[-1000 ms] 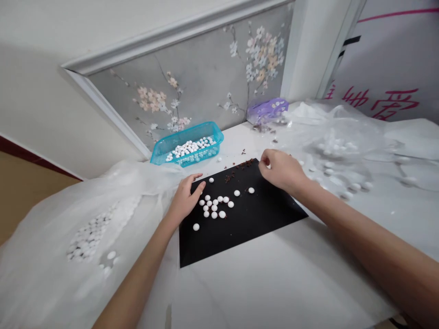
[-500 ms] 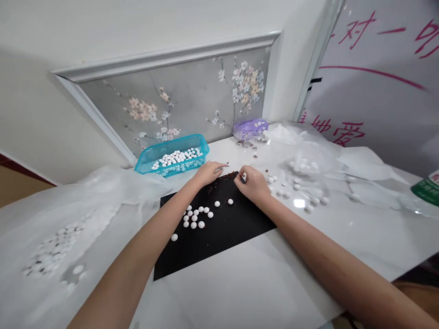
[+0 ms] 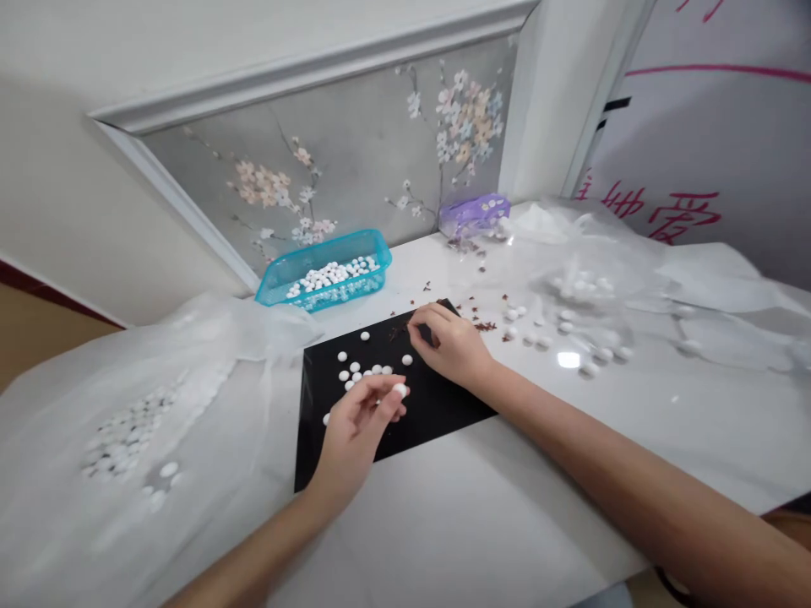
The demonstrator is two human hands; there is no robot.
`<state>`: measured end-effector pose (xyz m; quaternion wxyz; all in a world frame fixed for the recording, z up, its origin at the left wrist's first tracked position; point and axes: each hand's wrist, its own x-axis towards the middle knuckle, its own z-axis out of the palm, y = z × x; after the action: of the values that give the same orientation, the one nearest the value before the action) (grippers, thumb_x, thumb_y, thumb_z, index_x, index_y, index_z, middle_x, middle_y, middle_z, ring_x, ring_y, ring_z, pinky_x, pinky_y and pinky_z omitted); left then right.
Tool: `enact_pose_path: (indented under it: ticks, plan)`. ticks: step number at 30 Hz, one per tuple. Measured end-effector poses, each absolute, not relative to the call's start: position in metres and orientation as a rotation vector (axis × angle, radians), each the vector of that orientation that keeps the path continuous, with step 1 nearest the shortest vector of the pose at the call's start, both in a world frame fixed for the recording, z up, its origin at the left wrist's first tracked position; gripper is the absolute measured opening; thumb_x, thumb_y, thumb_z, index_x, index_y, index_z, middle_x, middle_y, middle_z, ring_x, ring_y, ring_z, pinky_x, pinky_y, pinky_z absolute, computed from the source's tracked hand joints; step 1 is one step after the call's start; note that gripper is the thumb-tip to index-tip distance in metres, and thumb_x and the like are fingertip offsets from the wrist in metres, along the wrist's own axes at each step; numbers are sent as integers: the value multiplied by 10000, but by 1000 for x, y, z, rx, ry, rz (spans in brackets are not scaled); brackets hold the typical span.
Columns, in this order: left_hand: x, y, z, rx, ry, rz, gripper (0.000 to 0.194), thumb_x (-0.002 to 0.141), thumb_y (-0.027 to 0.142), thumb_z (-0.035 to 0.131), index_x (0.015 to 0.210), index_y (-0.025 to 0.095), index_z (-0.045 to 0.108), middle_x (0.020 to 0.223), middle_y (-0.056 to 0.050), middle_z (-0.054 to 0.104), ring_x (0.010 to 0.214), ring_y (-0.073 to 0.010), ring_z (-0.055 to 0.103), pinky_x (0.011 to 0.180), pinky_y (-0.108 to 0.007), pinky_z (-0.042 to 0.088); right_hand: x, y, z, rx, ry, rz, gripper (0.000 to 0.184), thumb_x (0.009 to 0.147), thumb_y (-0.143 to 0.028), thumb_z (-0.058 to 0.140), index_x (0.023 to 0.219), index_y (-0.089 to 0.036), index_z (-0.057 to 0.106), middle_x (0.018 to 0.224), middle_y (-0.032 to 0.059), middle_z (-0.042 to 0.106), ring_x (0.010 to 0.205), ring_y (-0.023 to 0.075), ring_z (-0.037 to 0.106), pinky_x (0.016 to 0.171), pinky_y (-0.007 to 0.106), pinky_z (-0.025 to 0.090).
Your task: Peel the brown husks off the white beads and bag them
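Between the thumb and fingers of my left hand (image 3: 361, 422) is a small white ball (image 3: 400, 390), held over the black mat (image 3: 443, 397). My right hand (image 3: 449, 342) is at the mat's far edge, its thumb and fingertips pinched together by small dark reddish-brown bits (image 3: 398, 331). Whatever sits in that pinch is too small to make out. Several loose white balls (image 3: 355, 368) lie on the mat, some partly hidden behind my left hand.
A blue plastic basket (image 3: 323, 291) with many white balls stands against the wall. To the left, clear plastic (image 3: 209, 405) holds more balls. On the right are a purple package (image 3: 475, 215), crumpled clear bags (image 3: 589, 253), scattered balls (image 3: 563, 321) and brown bits (image 3: 487, 326).
My left hand has come back from the mat's far edge toward me and now holds a white ball. My right hand has shifted slightly left, still pinched. The camera view has tilted.
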<state>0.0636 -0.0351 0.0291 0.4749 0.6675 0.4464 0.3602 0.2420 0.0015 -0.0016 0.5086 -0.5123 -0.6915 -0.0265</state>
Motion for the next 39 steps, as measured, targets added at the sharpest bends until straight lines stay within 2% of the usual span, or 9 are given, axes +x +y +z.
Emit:
enact_pose_path:
  ticks: [3,7,12,22,30,39]
  plan:
    - [43,-52,18,1377,1192,946,198,783,373,624,895,210,631,801,1,643,667,-76,573,644,-171,486,220,-14,2,-1124,-1738,25,103,788,-107,473,772,-190,532,838,18,624,508,62,474,479,183,375]
    - [39,-48,7,1207,1201,1014,190,731,342,691,819,195,611,754,27,611,716,-61,562,678,-137,468,200,-31,6,-1031,-1758,222,75,837,-133,452,825,-187,502,857,33,585,521,60,468,468,178,377]
    - [39,-46,6,1148,1119,990,157,750,328,678,784,184,624,730,33,611,706,-53,556,696,-137,465,191,-40,6,-1041,-1851,338,77,887,-166,400,864,-186,471,816,36,516,579,94,484,472,193,384]
    - [39,-46,8,1078,1111,977,145,746,324,682,802,190,677,745,26,636,699,-53,562,694,-134,468,192,-42,2,-1067,-1892,328,98,892,-145,370,859,-191,451,810,26,501,561,85,468,471,190,376]
    - [39,-45,7,1019,1105,1010,138,739,307,690,813,190,686,754,22,643,688,-55,564,689,-140,477,193,-43,4,-1086,-1980,314,138,909,-161,321,856,-187,446,806,39,503,636,112,502,487,195,389]
    - [40,-45,10,996,1137,1023,156,704,301,713,764,161,681,725,6,639,668,-73,556,673,-167,472,194,-41,4,-1074,-2101,276,180,918,-170,291,892,-174,468,802,44,503,578,112,488,454,204,380]
